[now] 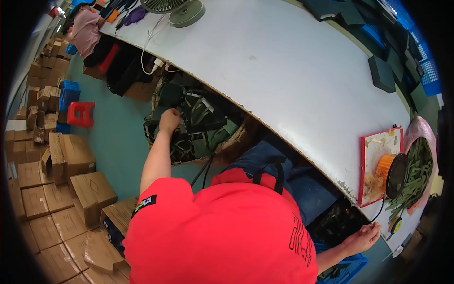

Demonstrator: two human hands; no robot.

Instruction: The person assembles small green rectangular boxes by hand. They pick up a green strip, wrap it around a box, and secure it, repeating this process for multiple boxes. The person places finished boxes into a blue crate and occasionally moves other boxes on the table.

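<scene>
Person in a red T-shirt (222, 236) and blue jeans (293, 175) is sitting at a long white table (283, 71), leaning down to their left.

Right hand (363, 236) is resting at the near table edge, fingers loosely curled and part open, holding nothing that I can see. Just beside it a blue crate (347, 267) is sitting under the table with dark items in it; can't tell what they are.

On the table past that hand: a red-rimmed tray (378, 165), an orange spool with a black disc (392, 173) standing on it, and a heap of green straps (416, 173) lying on a pink sheet just to the right.

Left hand (169, 120) is reaching down into a woven basket (236, 139) on the floor, fingers closed on a dark green strap piece (182, 111). The basket is holding a tangle of black and green webbing straps (203, 123), tucked partly under the table edge. Black cords are hanging from the chest towards it.

Left of the basket, brown cardboard boxes (71, 189) are stacking up across the teal floor, with a red stool (80, 113) and a blue crate further back.

Far end: a green desk fan (177, 9) is standing on the table, dark foam blocks (380, 73) along its far right edge, and another person in a pink top (86, 31) is sitting at the table's far left.
</scene>
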